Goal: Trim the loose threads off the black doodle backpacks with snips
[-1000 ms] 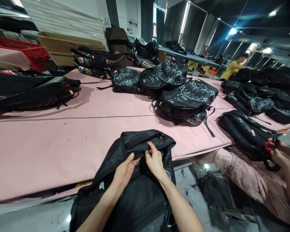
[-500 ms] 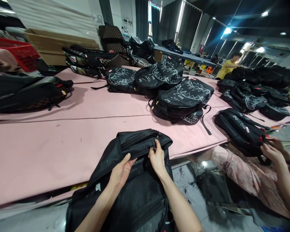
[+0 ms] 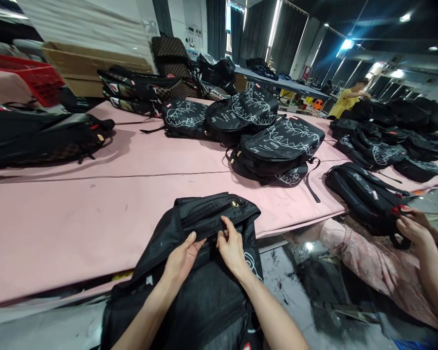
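A black backpack (image 3: 200, 291) lies over the near edge of the pink table (image 3: 80, 214), its top resting on the table. My left hand (image 3: 180, 260) grips the fabric just below the top zipper, thumb on top. My right hand (image 3: 231, 248) pinches the bag at the zipper line beside it; what the fingertips hold is too small to see. A metal zipper pull (image 3: 235, 204) glints near the bag's top right.
Several black backpacks with white tooth prints (image 3: 277, 146) are piled mid-table. More dark bags (image 3: 47, 136) lie at far left. A co-worker's hands (image 3: 412, 228) hold another backpack (image 3: 365, 194) at right. A red basket (image 3: 40, 80) and cardboard box (image 3: 95, 68) stand behind.
My right hand has slid left along the zipper line, closer to my left hand. My left hand keeps its grip. The co-worker's hands shifted slightly.
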`<move>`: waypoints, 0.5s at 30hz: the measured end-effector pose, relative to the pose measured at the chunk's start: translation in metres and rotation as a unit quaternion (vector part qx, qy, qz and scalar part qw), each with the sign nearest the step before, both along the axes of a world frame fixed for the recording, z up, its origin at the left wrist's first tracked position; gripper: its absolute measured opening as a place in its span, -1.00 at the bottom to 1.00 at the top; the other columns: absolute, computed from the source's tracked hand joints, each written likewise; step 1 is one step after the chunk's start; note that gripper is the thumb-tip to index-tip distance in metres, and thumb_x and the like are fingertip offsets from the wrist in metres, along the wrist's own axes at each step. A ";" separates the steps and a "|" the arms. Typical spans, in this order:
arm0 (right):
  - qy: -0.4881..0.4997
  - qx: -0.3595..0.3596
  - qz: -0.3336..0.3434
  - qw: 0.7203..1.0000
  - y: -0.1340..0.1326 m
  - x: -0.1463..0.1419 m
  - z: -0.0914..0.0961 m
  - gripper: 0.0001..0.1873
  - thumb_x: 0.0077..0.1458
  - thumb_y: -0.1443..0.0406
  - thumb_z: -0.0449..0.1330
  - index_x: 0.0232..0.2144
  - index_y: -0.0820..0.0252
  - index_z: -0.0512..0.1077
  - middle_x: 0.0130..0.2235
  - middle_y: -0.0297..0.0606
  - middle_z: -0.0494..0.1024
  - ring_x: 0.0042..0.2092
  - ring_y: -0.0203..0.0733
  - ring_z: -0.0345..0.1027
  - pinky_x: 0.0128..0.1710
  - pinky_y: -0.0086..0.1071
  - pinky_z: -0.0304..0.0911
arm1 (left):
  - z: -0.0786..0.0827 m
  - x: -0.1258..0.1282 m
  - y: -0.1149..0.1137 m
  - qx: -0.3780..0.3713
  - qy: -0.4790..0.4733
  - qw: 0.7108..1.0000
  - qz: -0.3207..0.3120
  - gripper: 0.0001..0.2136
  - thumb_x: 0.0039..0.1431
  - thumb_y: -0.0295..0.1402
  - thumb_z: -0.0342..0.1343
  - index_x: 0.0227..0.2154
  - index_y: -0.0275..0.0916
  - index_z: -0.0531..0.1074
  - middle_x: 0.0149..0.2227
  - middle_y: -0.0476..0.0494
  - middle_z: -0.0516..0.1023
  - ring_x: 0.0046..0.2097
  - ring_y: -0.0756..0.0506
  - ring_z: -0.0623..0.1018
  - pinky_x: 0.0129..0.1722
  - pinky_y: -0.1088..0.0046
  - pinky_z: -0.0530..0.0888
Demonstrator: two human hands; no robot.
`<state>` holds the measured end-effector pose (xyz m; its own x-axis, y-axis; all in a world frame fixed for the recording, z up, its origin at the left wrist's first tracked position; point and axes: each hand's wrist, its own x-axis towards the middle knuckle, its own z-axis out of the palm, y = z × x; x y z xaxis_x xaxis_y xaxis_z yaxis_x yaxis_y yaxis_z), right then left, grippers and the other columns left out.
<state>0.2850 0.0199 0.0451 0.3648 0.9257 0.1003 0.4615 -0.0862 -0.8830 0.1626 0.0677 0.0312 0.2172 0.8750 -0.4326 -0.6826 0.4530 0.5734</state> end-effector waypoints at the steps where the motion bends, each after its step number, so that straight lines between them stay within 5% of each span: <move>1: 0.001 -0.004 -0.006 1.000 0.002 0.001 0.001 -0.49 0.08 0.37 -0.05 0.11 0.16 0.23 -0.54 -0.43 0.43 -0.46 -0.25 0.36 -0.33 -0.42 0.29 | 0.000 0.000 0.000 0.005 -0.001 1.000 0.002 -0.71 0.06 -0.65 0.03 -0.18 -0.31 0.50 -0.24 -0.16 0.59 -0.22 -0.09 0.58 -0.20 0.39 0.56; 9: -0.152 -0.044 0.174 0.972 -0.006 -0.028 -0.001 -0.41 0.02 0.39 0.04 0.13 -0.06 0.22 -0.28 -0.35 0.57 -0.29 -0.15 0.46 -0.22 -0.37 0.30 | -0.017 -0.003 0.004 -0.056 0.028 0.998 0.000 -0.89 -0.05 -0.60 0.18 -0.62 -0.38 0.46 -0.64 0.00 0.47 -0.62 0.09 0.41 -0.53 0.63 0.44; 15: -0.144 -0.051 0.094 0.984 -0.005 -0.025 -0.001 -0.36 0.06 0.42 -0.01 0.22 0.10 0.08 -0.32 -0.30 0.56 -0.32 -0.17 0.45 -0.24 -0.40 0.29 | -0.011 -0.002 0.001 -0.042 0.022 0.999 0.008 -0.96 -0.04 -0.58 0.18 -0.52 -0.37 0.50 -0.53 -0.07 0.54 -0.50 0.02 0.49 -0.39 0.51 0.49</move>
